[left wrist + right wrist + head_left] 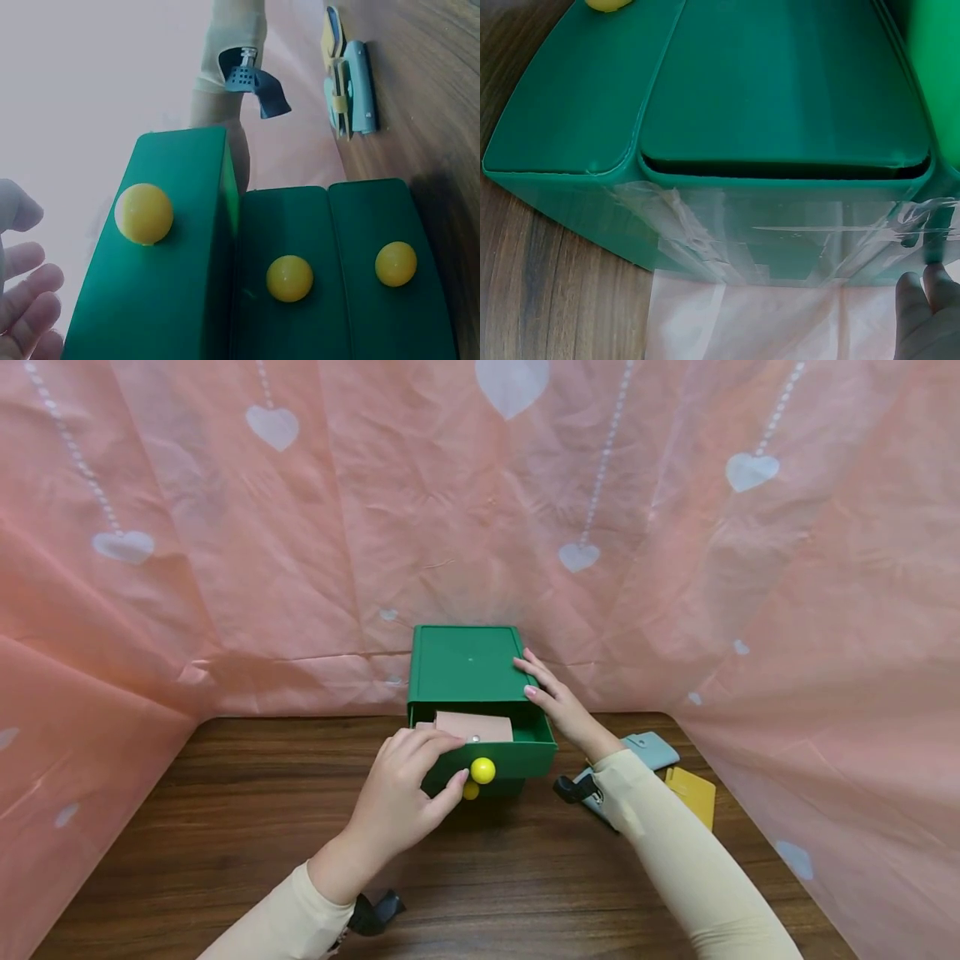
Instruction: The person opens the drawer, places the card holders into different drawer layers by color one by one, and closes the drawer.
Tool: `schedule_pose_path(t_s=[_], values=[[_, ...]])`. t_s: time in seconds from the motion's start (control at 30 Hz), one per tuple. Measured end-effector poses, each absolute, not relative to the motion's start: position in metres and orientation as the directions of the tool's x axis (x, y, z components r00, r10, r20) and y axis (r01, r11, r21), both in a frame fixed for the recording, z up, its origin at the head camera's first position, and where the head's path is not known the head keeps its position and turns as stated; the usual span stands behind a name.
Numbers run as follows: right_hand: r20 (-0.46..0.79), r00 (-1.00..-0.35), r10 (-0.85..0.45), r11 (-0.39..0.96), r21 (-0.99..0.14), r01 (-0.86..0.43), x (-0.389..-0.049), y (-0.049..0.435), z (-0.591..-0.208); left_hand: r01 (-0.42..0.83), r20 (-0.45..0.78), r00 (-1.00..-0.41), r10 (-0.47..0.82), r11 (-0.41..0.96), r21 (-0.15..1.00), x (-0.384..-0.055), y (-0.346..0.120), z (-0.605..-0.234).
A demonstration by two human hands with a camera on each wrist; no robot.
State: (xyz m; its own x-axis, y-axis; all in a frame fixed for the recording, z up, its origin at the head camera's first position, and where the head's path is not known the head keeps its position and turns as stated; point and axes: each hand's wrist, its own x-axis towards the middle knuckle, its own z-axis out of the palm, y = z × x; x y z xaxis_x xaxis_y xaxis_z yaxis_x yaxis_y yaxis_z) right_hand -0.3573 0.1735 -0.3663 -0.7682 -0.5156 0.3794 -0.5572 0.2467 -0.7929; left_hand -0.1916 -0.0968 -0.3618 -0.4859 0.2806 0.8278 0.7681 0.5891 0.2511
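Green drawer point(528, 761) stood partly out, pink wallet point(476, 727) inside, long axis crosswise. I had left hand point(401, 785) nearer, loosely curved, holding nothing, yellow knob point(483, 770) just right of thumb; right hand point(566, 710), fingers extended, touched cabinet point(468, 664).

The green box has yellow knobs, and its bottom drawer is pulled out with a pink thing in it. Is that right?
Not quite: it's the top drawer that is pulled out, as the left wrist view shows. The green box has yellow knobs, and the pink thing is in that drawer.
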Motion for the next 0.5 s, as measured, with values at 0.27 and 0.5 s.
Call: schedule_pose_path(t_s=[0.27,0.5], values=[[0.383,-0.769,-0.511,0.250,-0.790,-0.560,-0.358,0.173,-0.367,0.748,0.829,-0.487,0.275,0.621,0.233,-0.186,-0.091,-0.365],[0.384,-0.767,-0.513,0.253,-0.787,-0.563,-0.358,0.173,-0.368,0.703,0.827,-0.513,0.230,0.666,0.251,-0.181,-0.083,-0.371]])
